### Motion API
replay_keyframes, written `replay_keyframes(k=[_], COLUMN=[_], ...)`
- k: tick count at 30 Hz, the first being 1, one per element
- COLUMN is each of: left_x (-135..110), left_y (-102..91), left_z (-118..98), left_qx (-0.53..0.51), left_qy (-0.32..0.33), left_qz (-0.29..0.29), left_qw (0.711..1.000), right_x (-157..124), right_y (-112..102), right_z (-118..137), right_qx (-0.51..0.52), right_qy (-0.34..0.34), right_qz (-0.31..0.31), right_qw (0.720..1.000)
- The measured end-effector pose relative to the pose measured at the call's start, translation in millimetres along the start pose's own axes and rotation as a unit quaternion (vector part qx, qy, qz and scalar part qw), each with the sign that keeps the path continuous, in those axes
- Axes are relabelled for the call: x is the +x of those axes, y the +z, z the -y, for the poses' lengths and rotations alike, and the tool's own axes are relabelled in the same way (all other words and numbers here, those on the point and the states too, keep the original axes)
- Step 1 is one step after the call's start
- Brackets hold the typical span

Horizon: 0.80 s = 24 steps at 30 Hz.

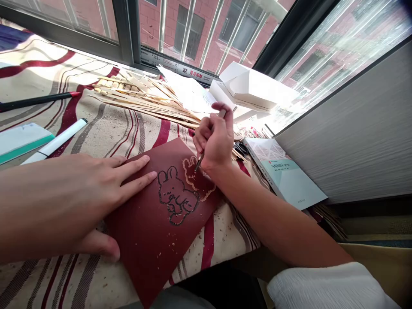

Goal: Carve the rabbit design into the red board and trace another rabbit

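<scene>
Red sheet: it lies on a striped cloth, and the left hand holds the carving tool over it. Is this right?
No. The head view shows the right hand, not the left hand, holding the carving tool over the red sheet on the striped cloth.

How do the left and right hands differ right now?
The left hand lies open, fingers spread, while the right hand curls around a carving tool. The left's fingertips rest on the dark red sheet beside the rabbit outline; the right sits over the pale carved line. Both are bare.
</scene>
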<state>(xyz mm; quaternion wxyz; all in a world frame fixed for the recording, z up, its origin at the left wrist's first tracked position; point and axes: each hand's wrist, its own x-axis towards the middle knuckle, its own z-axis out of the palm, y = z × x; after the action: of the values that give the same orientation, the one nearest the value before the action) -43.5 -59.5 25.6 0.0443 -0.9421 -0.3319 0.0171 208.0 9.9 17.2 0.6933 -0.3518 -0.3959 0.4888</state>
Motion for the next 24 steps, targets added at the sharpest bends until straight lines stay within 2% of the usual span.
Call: replay_keyframes(k=[3, 8, 12, 15, 18, 20, 24], left_x=[5.0, 8.0, 3.1, 1.1, 3.0, 5.1, 7.2], left_y=[-8.5, -6.2, -1.9, 5.1, 16.8, 23.7, 29.4], left_z=[-15.5, -30.8, -20.7, -11.1, -7.5, -7.2, -5.7], left_qx=[0.023, 0.015, 0.001, -0.016, -0.044, -0.068, -0.099], left_qy=[-0.008, -0.018, -0.009, 0.001, 0.032, 0.053, 0.070], left_qz=[0.008, 0.003, -0.007, -0.040, -0.089, -0.112, -0.112], left_qw=[1.000, 1.000, 1.000, 0.999, 0.995, 0.990, 0.986], right_x=[2.1, 8.9, 17.7, 20.9, 22.8, 24.2, 27.4], right_y=[-10.7, -20.2, -18.1, -17.8, -18.5, -19.2, -20.6], right_z=[14.8, 15.2, 1.2, -8.4, -15.5, -19.0, -25.2], right_qx=[-0.038, -0.085, -0.085, -0.081, -0.074, -0.077, -0.119], right_qy=[-0.040, -0.036, -0.008, -0.020, -0.042, -0.032, -0.003], right_qz=[0.074, 0.107, 0.124, 0.140, 0.122, 0.107, 0.099], right_qw=[0.996, 0.990, 0.989, 0.987, 0.989, 0.991, 0.988])
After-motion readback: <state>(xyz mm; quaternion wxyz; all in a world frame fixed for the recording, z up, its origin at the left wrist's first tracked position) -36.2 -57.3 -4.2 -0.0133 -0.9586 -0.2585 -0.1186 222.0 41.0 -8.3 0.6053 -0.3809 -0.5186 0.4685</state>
